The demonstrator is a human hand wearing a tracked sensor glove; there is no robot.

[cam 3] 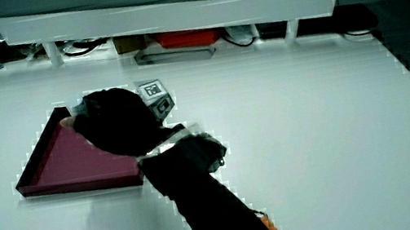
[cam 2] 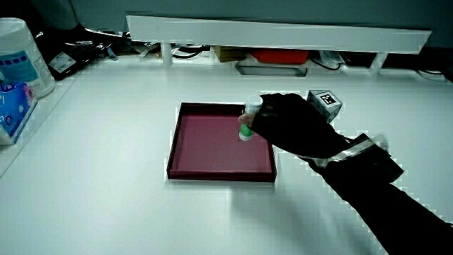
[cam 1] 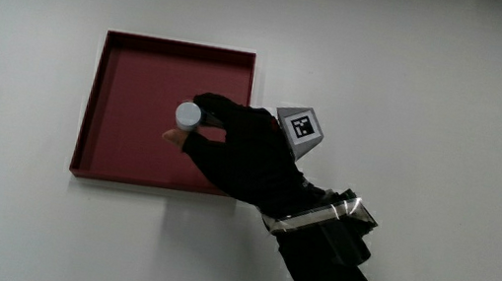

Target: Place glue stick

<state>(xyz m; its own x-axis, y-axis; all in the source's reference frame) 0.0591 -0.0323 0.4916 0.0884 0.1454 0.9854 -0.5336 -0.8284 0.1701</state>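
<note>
Observed on white table (cam 1: 1, 213): shallow square dark-red tray (cam 1: 130, 147) with low raised rim, lying flat. Noted over tray, at the corner region nearest the patterned cube: black-gloved hand (cam 1: 249, 155), forearm (cam 1: 340, 278) running from it toward the person's edge of the table. Fingers (cam 1: 211, 110) curled around small cylindrical glue stick with white cap and green lower band (cam 2: 248, 117). Stick held upright, cap uppermost; seen end-on from above as pale round cap (cam 1: 189, 115) at the fingertips, within the tray's outline. In a side view, green base of stick (cam 2: 245, 132) appears at or just above tray floor; contact with floor cannot be confirmed. Grip closed on stick, thumb side partly hidden by glove. Small grey cube with black-and-white pattern (cam 1: 301, 128) fixed on back of hand, projecting past tray rim. In a side view, hand (cam 3: 110, 117) covers stick almost wholly; only tray (cam 3: 56, 167) and cube (cam 3: 154, 92) clearly made out there. Also present at the table's edge, well apart from the tray: white tub with blue label (cam 2: 20, 60). Low white partition (cam 2: 283, 32) spanning the table in both side views.
</note>
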